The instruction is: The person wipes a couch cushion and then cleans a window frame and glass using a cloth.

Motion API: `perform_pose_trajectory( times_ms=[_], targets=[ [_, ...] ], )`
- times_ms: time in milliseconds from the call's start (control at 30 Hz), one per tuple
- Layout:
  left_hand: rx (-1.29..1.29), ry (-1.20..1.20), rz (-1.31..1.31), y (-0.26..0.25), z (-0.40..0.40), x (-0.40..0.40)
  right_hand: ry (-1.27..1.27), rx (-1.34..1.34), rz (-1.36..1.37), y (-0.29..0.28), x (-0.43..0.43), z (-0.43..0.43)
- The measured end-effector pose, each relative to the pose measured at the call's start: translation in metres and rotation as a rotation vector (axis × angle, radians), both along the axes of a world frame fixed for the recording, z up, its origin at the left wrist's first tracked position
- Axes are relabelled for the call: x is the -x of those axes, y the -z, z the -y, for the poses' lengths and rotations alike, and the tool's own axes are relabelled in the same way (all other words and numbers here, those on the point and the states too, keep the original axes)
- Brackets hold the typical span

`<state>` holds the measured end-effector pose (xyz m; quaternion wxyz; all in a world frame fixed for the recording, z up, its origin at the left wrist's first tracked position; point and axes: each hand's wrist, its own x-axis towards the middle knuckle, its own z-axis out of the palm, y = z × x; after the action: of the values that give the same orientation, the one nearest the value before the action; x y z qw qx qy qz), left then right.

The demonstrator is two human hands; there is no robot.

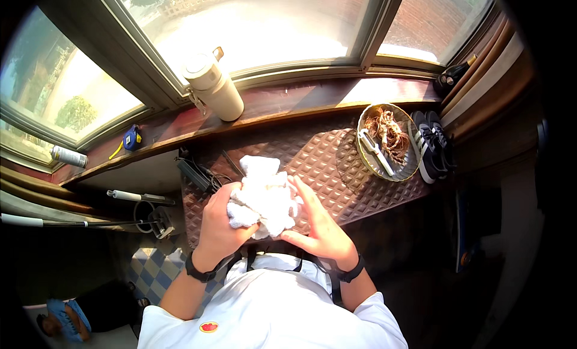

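Note:
A bunched white terry towel (266, 195) sits between my hands above the near edge of a table with a brown quilted cover (315, 155). Its top end is gathered into a rounded lobe, and strong sunlight washes out its folds. My left hand (225, 222) grips the towel's left side, thumb along the front. From the right, my right hand (322, 231) holds it with fingers along the side and thumb at the lower front. The towel's underside is hidden.
Beyond my left hand lie a black power adapter (194, 175) and cables. A scalloped bowl (360, 153) holds fibrous cord and a white-handled tool, beside black shoes (435, 146). On the windowsill stand a cream flask (216, 92) and tape measure (131, 138). A person (70, 319) rests lower left.

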<state>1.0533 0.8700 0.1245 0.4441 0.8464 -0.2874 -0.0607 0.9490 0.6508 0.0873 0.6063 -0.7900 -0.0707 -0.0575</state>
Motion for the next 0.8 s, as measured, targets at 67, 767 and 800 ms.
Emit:
perform_pose_trajectory(
  times_ms=[67, 767, 800],
  targets=[
    [-0.074, -0.008, 0.053, 0.040, 0.032, -0.007, 0.110, 0.153, 0.032, 0.028, -0.018, 0.032],
    [-0.506, -0.006, 0.130, 0.163, -0.046, 0.011, 0.146, 1.073, -0.119, 0.137, -0.136, -0.025],
    [-0.492, 0.003, 0.123, 0.160, -0.046, 0.010, 0.149, 1.087, -0.130, 0.136, -0.146, -0.031]
  ],
)
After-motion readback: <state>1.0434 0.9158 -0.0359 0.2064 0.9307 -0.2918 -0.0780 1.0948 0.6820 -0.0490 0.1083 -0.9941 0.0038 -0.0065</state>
